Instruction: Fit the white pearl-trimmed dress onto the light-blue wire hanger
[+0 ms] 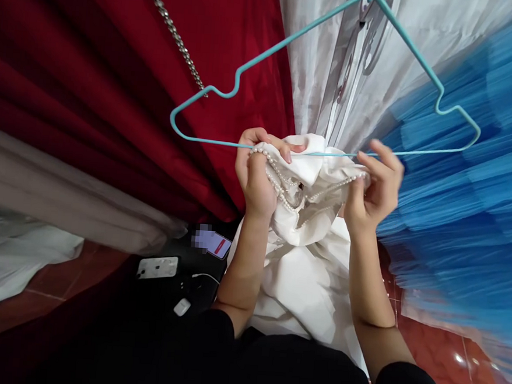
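A white dress-like garment (302, 277) with pearl-beaded trim hangs down in front of me, its upper part bunched at the bottom bar of a light blue hanger (288, 40). My left hand (260, 172) is closed on the beaded edge and the cloth, with its fingers around the bar. On the other side, my right hand (374, 185) pinches the beaded edge between thumb and fingers, its upper fingers raised by the bar. Folds of cloth lie over the middle of the bar. The hanger's hook is out of view at the top.
Red drapery (218, 31) with a jewelled strip hangs at left, and blue tulle (470, 201) at right. White fabric (309, 55) is behind the hanger. On a black surface at lower left lie two phones (158, 267), a small white case (182, 307) and a white cable. The floor (442, 345) is red tile.
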Motion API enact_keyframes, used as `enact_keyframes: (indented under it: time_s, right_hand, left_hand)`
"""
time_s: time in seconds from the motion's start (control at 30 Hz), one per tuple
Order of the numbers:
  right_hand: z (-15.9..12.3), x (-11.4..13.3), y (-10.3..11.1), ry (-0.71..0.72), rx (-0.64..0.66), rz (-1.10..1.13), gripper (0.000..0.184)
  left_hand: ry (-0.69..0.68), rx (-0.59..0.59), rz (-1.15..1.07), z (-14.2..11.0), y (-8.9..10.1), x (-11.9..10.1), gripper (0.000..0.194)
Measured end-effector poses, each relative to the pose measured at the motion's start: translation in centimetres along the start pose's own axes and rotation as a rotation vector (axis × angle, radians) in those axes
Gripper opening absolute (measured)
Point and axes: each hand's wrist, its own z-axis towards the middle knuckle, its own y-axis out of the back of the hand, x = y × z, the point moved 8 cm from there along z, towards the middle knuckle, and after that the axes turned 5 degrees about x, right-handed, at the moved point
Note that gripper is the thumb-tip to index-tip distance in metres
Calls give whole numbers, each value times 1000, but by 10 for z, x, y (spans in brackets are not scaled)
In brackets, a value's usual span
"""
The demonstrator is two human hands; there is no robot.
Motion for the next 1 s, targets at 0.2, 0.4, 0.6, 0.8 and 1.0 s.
enact_keyframes:
  time_s: [0.2,0.4,0.6,0.8,1.0]
  right_hand:
    - [20,15,-6,208,47,-90,23]
    - [18,35,8,266,-7,-153,26]
    - [25,44,6,278,51,-194,24]
    - [24,42,5,231,23,-168,21]
    - [21,37,6,168,-19,-129,20]
  left_hand:
    - [146,120,-2,-8,0,6,18]
    - [96,32,160,-19,49,-2,14]
    - [-177,-255,432,-5,137,-28,23]
    - [-287,-282,492,39,115,-87,32]
    - [-290,-60,685,71,57,-116,29]
